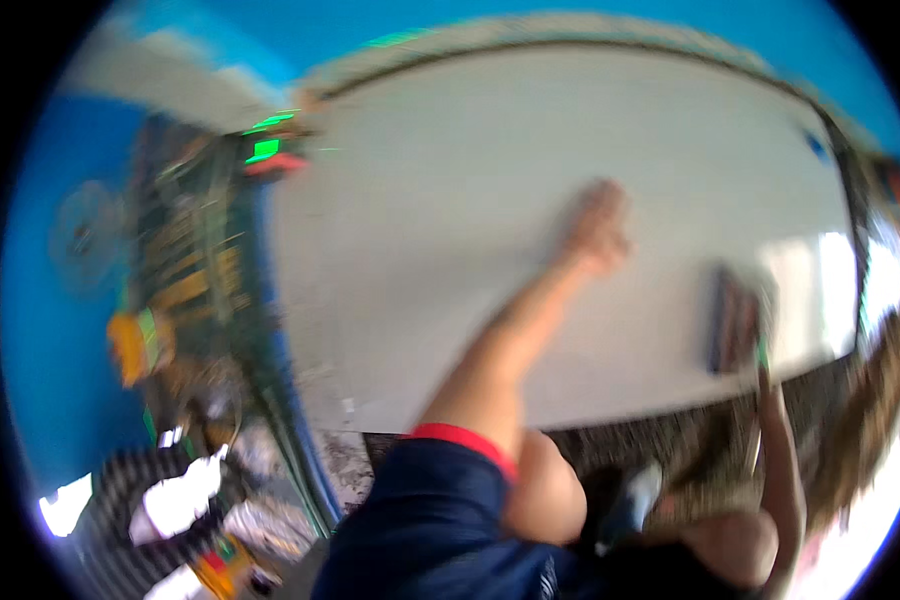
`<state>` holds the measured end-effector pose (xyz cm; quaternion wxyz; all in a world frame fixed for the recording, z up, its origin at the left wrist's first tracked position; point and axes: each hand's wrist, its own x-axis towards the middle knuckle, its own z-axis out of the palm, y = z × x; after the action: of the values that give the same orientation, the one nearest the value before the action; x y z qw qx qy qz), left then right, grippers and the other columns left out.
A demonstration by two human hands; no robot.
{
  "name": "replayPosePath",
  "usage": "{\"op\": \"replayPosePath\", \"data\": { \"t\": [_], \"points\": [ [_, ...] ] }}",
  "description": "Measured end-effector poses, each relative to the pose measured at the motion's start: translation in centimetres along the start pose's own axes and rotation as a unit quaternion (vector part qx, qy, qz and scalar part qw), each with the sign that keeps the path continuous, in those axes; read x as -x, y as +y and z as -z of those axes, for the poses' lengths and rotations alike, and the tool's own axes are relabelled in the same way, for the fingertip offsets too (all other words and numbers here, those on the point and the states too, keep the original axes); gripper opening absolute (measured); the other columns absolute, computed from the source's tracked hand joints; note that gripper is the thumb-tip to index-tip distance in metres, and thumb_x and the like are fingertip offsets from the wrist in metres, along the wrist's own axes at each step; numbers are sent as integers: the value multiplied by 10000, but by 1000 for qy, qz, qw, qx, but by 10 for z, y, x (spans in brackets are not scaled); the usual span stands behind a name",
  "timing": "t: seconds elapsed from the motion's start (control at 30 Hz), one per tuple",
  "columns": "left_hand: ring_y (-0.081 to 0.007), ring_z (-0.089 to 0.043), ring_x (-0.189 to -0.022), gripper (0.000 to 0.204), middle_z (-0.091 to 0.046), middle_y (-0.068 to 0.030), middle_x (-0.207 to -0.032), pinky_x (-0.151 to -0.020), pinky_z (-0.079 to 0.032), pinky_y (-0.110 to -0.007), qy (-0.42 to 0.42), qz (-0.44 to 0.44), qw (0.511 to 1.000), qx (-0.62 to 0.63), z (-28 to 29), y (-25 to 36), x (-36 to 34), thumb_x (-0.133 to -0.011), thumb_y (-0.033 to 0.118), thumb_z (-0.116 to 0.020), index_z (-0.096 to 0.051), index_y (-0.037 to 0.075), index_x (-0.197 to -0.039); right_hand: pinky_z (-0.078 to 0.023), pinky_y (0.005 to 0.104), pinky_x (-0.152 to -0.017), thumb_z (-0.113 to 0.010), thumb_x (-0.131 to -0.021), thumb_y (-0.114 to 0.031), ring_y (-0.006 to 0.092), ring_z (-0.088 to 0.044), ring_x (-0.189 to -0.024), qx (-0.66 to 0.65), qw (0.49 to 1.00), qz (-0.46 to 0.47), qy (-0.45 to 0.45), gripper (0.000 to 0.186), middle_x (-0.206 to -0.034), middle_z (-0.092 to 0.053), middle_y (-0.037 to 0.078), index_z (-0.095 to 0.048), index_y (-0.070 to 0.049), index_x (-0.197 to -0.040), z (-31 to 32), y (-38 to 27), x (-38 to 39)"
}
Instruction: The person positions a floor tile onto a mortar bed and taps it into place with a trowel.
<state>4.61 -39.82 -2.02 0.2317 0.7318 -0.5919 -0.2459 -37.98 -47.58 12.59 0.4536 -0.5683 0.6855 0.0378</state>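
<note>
Too blurry to tell if either's clenched or how much is done or left, but the left grip (600,228) is over the pale surface (450,190), with a brown block (736,322) left of the right grip (766,325).

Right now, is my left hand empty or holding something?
It looks empty: no object shows at the left hand against the pale panel, but blur prevents certainty.
</note>
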Motion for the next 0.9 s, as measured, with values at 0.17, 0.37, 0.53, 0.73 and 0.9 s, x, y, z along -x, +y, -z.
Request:
{"op": "replayPosePath", "data": {
  "t": [0.17,0.37,0.53,0.73,0.9],
  "points": [
    [-321,-176,-1475,762,-231,-193,-1578,-1211,-118,-447,138,-93,969,-184,5,-23,13,-938,450,-488,-270,-22,-1494,-483,344,-608,-493,-892,-704,172,-570,-685,59,988,-95,111,732,-748,-613,94,-655,-39,-1154,83,-93,67],
    [-308,-176,-1476,706,-216,-163,-1585,-1208,-156,-443,94,-79,965,-233,9,-9,22,-976,435,-428,-254,-4,-1501,-405,299,-516,-532,-968,-373,157,-507,-585,-64,952,211,213,294,-689,-567,1,-694,-137,-898,189,-219,145],
    [-294,-177,-1476,698,-212,-151,-1588,-1203,-175,-447,95,-63,959,-259,15,-1,22,-964,404,-443,-246,9,-1505,-388,221,-491,-477,-978,-529,70,-462,-533,-69,862,345,365,462,-654,-535,-29,-639,-97,-970,204,-242,85],
    [-306,-189,-1471,675,-222,-153,-1585,-1199,-164,-470,53,-28,964,-260,15,0,22,-954,362,-450,-269,6,-1498,-478,449,-690,-411,-1005,-462,347,-605,-804,126,974,108,154,546,-863,-588,278,-591,50,-1060,56,-85,-95],
    [-336,-174,-1471,758,-215,-198,-1575,-1199,-146,-480,161,180,933,-268,10,-4,35,-931,417,-505,-259,-26,-1494,-493,500,-598,-392,-1020,-395,419,-644,-674,162,978,109,78,486,-753,-639,265,-609,40,-1017,47,13,-154]
  ]
}}
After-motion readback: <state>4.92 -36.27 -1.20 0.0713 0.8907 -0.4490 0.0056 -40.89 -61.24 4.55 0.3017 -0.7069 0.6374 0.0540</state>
